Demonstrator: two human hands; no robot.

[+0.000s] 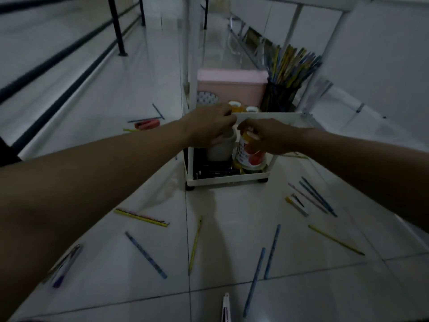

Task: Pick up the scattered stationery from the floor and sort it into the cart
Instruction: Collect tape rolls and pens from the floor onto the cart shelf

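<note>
A white tiered cart (228,181) stands on the tiled floor ahead. My left hand (209,126) is curled around the left end of its upper tier's front rim (269,115). My right hand (267,138) hovers with bent fingers over an orange-labelled bottle (249,159) on the lower tier; whether it holds anything is unclear. Scattered on the floor are a yellow pencil (141,217), a blue pencil (146,254), another yellow pencil (195,245), two blue pencils (272,251), a long yellow pencil (336,239), a bunch of blue pens (318,197) and a purple-tipped pen (66,263).
The upper tier carries a pink box (232,84), a black mesh cup (278,96) full of pencils and two capped bottles (234,105). A white container (220,149) sits below. An orange item (147,124) lies far left. Black railing (116,26) runs along the left side, and a white wall is on the right.
</note>
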